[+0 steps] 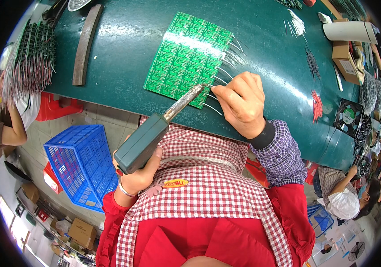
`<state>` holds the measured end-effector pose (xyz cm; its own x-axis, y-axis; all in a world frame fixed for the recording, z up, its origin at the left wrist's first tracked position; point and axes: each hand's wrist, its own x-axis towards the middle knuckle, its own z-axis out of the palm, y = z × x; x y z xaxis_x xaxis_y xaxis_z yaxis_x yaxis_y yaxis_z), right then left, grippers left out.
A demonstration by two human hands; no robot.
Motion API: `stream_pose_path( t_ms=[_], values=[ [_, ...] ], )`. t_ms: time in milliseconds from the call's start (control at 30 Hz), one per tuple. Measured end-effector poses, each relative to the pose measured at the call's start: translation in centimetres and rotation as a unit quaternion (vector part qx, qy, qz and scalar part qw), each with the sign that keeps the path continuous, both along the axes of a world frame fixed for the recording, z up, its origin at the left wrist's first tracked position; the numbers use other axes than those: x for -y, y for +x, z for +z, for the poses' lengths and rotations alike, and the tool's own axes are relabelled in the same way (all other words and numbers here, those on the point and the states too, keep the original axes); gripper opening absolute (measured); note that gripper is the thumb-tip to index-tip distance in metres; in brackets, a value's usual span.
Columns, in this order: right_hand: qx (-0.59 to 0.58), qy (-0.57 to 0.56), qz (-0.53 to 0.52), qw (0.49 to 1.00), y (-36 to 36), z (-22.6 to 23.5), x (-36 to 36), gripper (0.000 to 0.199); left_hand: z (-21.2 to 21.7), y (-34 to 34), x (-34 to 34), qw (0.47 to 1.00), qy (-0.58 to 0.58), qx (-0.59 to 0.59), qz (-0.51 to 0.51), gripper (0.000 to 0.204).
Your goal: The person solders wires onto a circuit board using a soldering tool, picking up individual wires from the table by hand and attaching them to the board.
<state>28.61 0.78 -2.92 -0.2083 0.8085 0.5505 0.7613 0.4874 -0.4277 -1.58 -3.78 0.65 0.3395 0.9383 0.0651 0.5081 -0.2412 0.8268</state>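
A green circuit board panel (183, 58) lies on the dark green table (119, 75), with several thin white wires (226, 72) sticking out from its right edge. My left hand (139, 179) is wrapped round the dark green handle of a soldering iron (145, 141). The iron's metal barrel slants up to the right, and its tip is at the panel's lower right edge. Beside that tip, my right hand (243, 104) is closed in a pinch on a thin white wire, mostly hidden by the fingers.
A dark bar (86, 46) lies left of the panel. On the right are white wires (297, 23), black wires (312, 63), red wires (317, 107) and a small fan (349, 116). A blue crate (81, 167) stands below the table's left edge. Other people sit at both sides.
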Motion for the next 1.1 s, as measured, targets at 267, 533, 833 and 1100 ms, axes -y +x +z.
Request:
stream_pose_path(
  t_ms=[267, 533, 833, 1100],
  values=[
    [0.001, 0.002, -0.003, 1.0, -0.1, -0.1, 0.0, 0.024, 0.3, 0.1, 0.3, 0.995, -0.075, 0.042, 0.048, 0.026],
    [-0.031, 0.012, -0.016, 0.999, -0.1, 0.5, 0.0, 0.031, 0.0, -0.2, 0.8, 0.998, -0.03, 0.03, 0.039, 0.027],
    [-0.029, 0.003, 0.021, 0.999, -0.3, 0.5, 0.4, 0.026, 0.1, -0.6, 1.4, 0.997, -0.047, 0.038, 0.054, 0.027],
    [-0.016, -0.001, 0.032, 0.999, -0.1, 0.3, 0.4, 0.025, 0.3, -0.5, 1.5, 0.995, -0.071, 0.033, 0.054, 0.025]
  ],
)
